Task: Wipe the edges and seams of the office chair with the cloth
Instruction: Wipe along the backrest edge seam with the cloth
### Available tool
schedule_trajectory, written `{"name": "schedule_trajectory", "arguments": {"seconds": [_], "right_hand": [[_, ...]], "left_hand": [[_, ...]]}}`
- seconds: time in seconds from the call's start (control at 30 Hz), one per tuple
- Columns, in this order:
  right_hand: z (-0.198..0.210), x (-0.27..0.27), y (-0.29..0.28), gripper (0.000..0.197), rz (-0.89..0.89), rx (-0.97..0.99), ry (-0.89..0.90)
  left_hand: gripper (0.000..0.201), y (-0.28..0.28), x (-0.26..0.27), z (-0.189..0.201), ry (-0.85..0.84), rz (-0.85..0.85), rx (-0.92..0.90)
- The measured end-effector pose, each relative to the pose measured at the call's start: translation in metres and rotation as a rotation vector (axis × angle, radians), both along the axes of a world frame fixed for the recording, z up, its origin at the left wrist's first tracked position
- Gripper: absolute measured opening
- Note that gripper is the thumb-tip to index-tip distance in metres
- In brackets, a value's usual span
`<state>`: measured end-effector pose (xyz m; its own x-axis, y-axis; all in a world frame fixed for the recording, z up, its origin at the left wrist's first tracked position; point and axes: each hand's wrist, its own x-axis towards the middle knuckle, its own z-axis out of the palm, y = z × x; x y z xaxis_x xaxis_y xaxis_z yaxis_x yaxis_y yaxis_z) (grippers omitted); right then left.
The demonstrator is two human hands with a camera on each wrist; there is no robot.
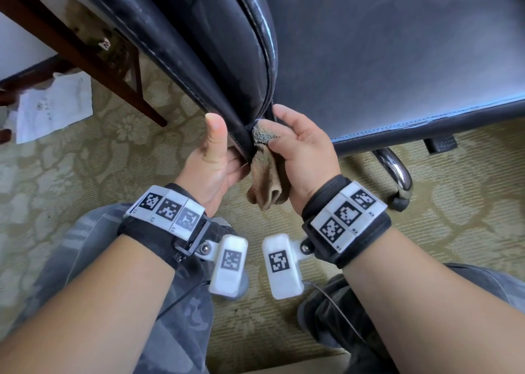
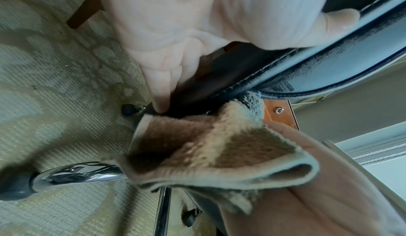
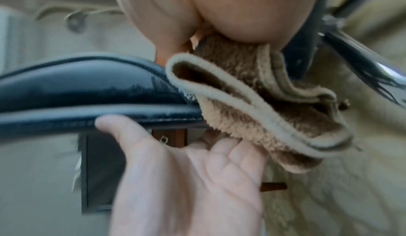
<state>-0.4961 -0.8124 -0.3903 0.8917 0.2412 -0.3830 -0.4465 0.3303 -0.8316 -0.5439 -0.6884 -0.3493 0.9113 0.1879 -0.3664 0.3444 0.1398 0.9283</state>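
Note:
The black leather office chair fills the top of the head view, with its backrest on the left and its seat on the right. My left hand grips the backrest's lower stitched edge, thumb up on the front and fingers behind. My right hand pinches a folded brown terry cloth and presses its top end into the seam where backrest and seat meet. The cloth hangs below the piped edge, its loose folds between both hands.
Dark wooden table legs stand at the left, and a crumpled sheet of paper lies on the patterned carpet beside them. A chrome chair base leg with a caster lies right of my right hand. My knees are below.

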Motion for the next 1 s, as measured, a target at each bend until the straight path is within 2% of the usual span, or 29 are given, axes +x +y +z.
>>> {"name": "schedule_trajectory", "arguments": {"seconds": [0.07, 0.1, 0.13, 0.2, 0.27, 0.33, 0.43, 0.53, 0.63, 0.7, 0.77, 0.87, 1.0], "right_hand": [[-0.001, 0.001, -0.001, 0.052, 0.006, 0.114, 0.098], [-0.001, 0.001, 0.0, 0.051, 0.016, 0.103, 0.084], [-0.002, 0.001, 0.002, 0.051, 0.029, 0.026, 0.015], [-0.003, -0.001, 0.003, 0.05, 0.074, -0.256, -0.226], [-0.003, -0.002, 0.001, 0.05, 0.127, -0.518, -0.431], [0.0, -0.004, -0.002, 0.052, 0.138, -0.632, -0.535], [0.001, -0.008, -0.003, 0.054, 0.156, -0.707, -0.597], [-0.007, -0.007, -0.002, 0.055, 0.226, -0.814, -0.611], [-0.017, -0.004, -0.002, 0.051, 0.362, -0.939, -0.53], [-0.02, -0.004, -0.004, 0.05, 0.375, -0.888, -0.429], [-0.017, -0.005, -0.005, 0.051, 0.287, -0.812, -0.353], [-0.014, -0.005, -0.002, 0.05, 0.111, -0.666, -0.308], [-0.013, -0.008, 0.003, 0.051, 0.005, -0.433, -0.281]], "left_hand": [[0.109, 0.0, 0.0, 0.001, -0.007, 0.002, -0.003], [0.111, 0.0, 0.0, 0.002, -0.009, -0.003, 0.001], [0.115, 0.001, 0.0, 0.002, -0.008, -0.007, 0.008], [0.116, 0.002, 0.0, 0.001, -0.001, -0.007, 0.015], [0.105, 0.003, -0.001, 0.001, 0.007, -0.02, 0.015], [0.098, 0.002, -0.002, 0.003, 0.018, -0.036, 0.017], [0.111, 0.002, -0.002, 0.002, 0.035, -0.029, 0.012], [0.115, 0.002, -0.002, 0.002, 0.053, -0.028, 0.024], [0.118, 0.004, -0.002, 0.002, 0.065, -0.019, 0.031], [0.115, 0.005, -0.001, 0.002, 0.061, -0.027, 0.042], [0.114, 0.006, -0.001, 0.002, 0.061, -0.023, 0.045], [0.117, 0.006, 0.0, 0.0, 0.063, -0.021, 0.052], [0.119, 0.007, 0.0, -0.001, 0.055, -0.026, 0.05]]}}
